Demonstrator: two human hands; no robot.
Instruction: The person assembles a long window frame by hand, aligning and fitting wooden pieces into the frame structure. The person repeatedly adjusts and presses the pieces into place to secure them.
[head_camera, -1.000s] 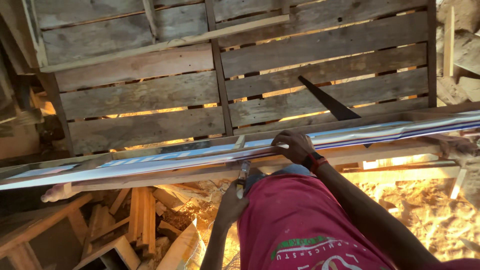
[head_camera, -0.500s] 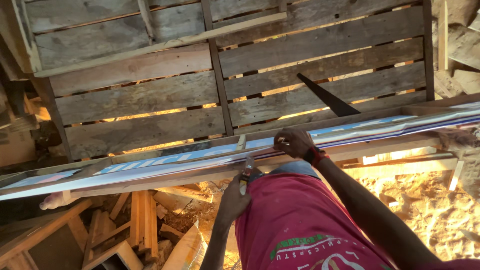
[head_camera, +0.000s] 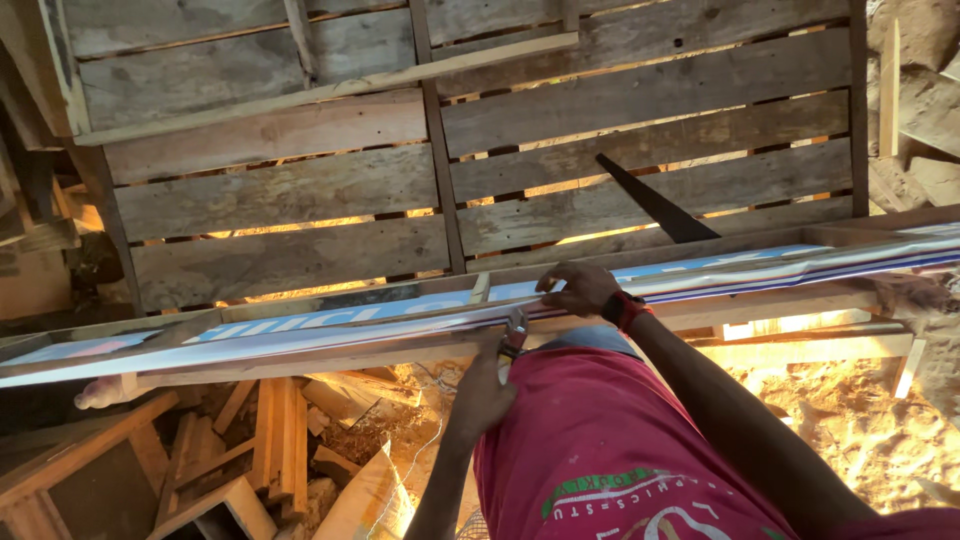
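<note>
– Where is the right hand (head_camera: 578, 288)?

– Out ahead, arm reaching up from the lower right, nearly straight. The hand lies palm down, fingers (head_camera: 553, 283) curled and pointing left, a red band round the wrist.

– And the left hand (head_camera: 484, 392)?

– Lower and nearer the body. The forearm rises from the bottom edge, the back of the hand faces the camera, and the fingers are closed in a fist around something small.

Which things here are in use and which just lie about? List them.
In use: long printed sheet, right hand pressing it, left hand with a small tool, wooden frame.
Lying about: saw blade, wood offcuts, plank wall.
</note>
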